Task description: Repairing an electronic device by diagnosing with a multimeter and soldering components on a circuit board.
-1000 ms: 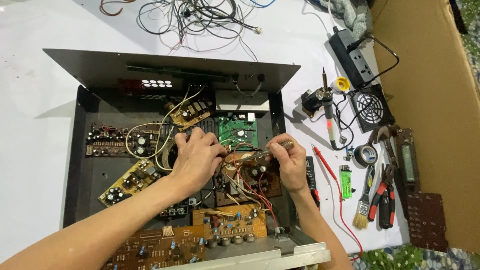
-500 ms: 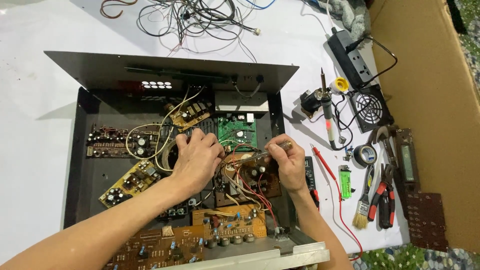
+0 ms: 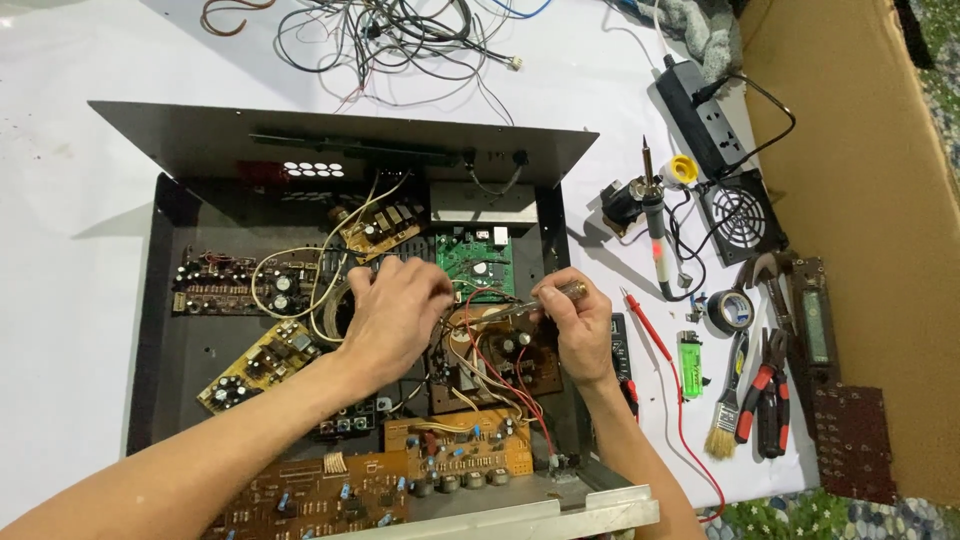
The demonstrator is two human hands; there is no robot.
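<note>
An opened black metal chassis (image 3: 150, 330) lies on a white sheet, filled with several circuit boards and wires. My left hand (image 3: 390, 315) rests palm down inside it, fingers curled over wires near the green circuit board (image 3: 475, 262). My right hand (image 3: 580, 325) grips a thin screwdriver (image 3: 545, 298) with a clear handle, its shaft pointing left toward a brown board (image 3: 510, 360) with red and white wires. A long brown circuit board (image 3: 330, 495) sits at the chassis front.
A soldering iron (image 3: 655, 225), black power strip (image 3: 705, 115), small fan (image 3: 742, 215), tape roll (image 3: 728, 312), green lighter (image 3: 690, 352), brush (image 3: 725, 420) and red-handled pliers (image 3: 768, 395) lie at right. Tangled wires (image 3: 400, 35) lie behind. Cardboard (image 3: 860, 200) borders the right side.
Both hands stay at the same spot inside the chassis; only slight finger shifts around the screwdriver and wires.
</note>
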